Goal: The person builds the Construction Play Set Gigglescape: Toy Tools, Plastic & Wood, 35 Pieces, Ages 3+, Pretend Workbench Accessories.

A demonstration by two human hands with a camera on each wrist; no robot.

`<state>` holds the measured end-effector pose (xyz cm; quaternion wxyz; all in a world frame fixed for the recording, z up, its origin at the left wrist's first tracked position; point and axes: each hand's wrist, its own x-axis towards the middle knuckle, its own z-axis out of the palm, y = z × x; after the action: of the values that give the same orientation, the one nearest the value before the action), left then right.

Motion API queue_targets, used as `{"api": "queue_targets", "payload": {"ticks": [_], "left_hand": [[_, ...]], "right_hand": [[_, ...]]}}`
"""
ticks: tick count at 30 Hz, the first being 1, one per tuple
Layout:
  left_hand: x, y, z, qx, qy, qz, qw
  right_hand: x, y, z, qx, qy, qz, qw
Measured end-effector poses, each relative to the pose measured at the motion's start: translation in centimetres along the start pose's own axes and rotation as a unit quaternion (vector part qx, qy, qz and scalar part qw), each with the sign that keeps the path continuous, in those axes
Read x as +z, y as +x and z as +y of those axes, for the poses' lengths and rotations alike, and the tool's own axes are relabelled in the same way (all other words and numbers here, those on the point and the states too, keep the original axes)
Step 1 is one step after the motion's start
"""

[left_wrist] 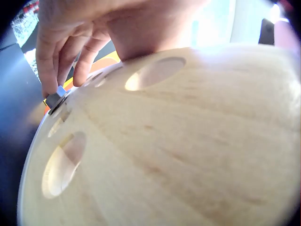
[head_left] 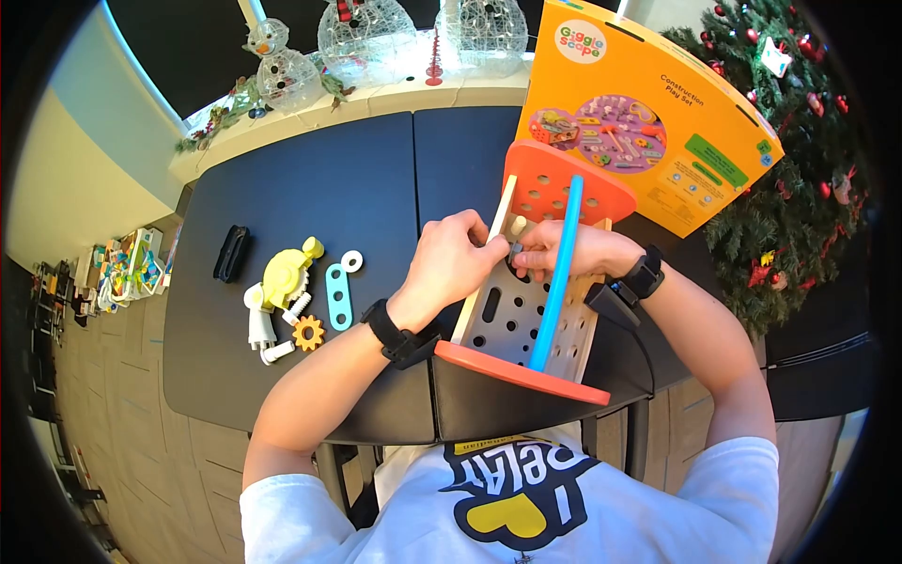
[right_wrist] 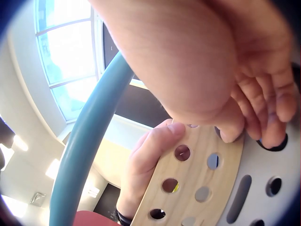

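Observation:
A toy toolbox with red end panels (head_left: 521,373), wooden sides (right_wrist: 188,183) with holes, a perforated grey base (head_left: 507,324) and a blue handle (head_left: 556,273) stands in front of me. At its left side, my left hand (head_left: 456,254) grips the wooden panel, thumb over the top edge and fingers along the outer face. Those fingers touch a small grey-blue piece (left_wrist: 56,98) there. My right hand (head_left: 578,249) reaches in under the handle, its thumb and fingers pinching a small grey piece (head_left: 515,251). A pale wooden peg (head_left: 519,226) stands just beyond.
Left on the dark table (head_left: 376,179) lie a yellow toy part (head_left: 285,275), a turquoise strip (head_left: 338,296), a white ring (head_left: 351,261), an orange gear (head_left: 308,333) and a black case (head_left: 231,254). Behind the toolbox stands a yellow box (head_left: 648,103), beside a decorated tree (head_left: 789,188).

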<state>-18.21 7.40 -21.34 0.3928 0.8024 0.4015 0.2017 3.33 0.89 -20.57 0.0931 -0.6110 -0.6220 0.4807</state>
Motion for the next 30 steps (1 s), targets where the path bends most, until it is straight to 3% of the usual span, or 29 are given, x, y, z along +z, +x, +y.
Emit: {"api": "queue_targets", "payload": {"ticks": [4,7,16,19,25,30], "left_hand": [[0.0,0.0,0.0,0.008,-0.004,0.001,1.0],[0.0,0.0,-0.2,0.011,-0.003,0.002,1.0],[-0.1,-0.1,-0.1,0.0,-0.012,-0.005,1.0],[0.0,-0.1,-0.1,0.003,-0.012,-0.004,1.0],[0.0,0.0,-0.2,0.003,-0.015,-0.001,1.0],[0.0,-0.1,-0.2,0.002,-0.02,-0.002,1.0]], "right_hand": [[-0.2,0.2,-0.1,0.017,-0.058,-0.005,0.998],[0.6,0.5,1.4,-0.071,0.06,0.069,0.993],[0.1,0.7,1.1,-0.001,0.159,0.053,0.986],[-0.1,0.5,0.6,0.014,0.149,0.046,0.988],[-0.5,-0.1,-0.4,0.013,-0.02,0.042,0.999],[-0.3,0.4,0.7,-0.027,0.013,0.016,0.999]]}}
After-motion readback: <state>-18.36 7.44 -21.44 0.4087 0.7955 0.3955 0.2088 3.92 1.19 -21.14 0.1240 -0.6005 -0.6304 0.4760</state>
